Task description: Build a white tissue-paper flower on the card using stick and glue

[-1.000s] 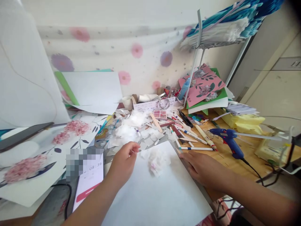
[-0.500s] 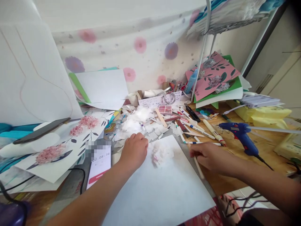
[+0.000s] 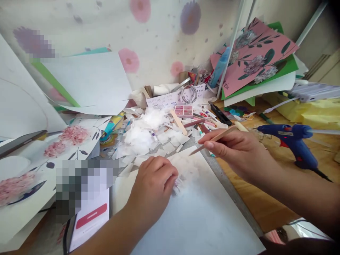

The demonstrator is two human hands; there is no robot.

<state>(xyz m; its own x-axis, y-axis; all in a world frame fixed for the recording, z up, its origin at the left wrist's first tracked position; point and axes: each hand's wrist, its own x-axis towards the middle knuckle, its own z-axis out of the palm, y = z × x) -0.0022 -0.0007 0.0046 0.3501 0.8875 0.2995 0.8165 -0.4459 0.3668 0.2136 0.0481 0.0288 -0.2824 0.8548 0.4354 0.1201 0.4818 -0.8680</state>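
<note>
In my right hand [image 3: 233,148] is a slim wooden stick [image 3: 212,141], pinched between thumb and fingers, its pointed tip angled down to the left. The stick is raised above a large white sheet of paper [image 3: 193,219]. On that sheet lies a fluffy whitish tuft with a purplish tint [image 3: 183,177], partly covered by my left hand [image 3: 156,184]. The left fingers are curled together at the tuft's left edge; whatever they may grip is hidden.
White fluff [image 3: 140,138] and paper scraps lie behind the sheet, near a pink palette [image 3: 183,111] and a flat wooden stick [image 3: 179,122]. A blue glue gun [image 3: 294,141] rests at right. A phone [image 3: 91,212] and flower pictures [image 3: 71,136] are at left.
My right hand has lifted the wooden stick from the sheet's right edge and turned it toward the tuft. My left hand now reaches the tuft. The view has shifted closer.
</note>
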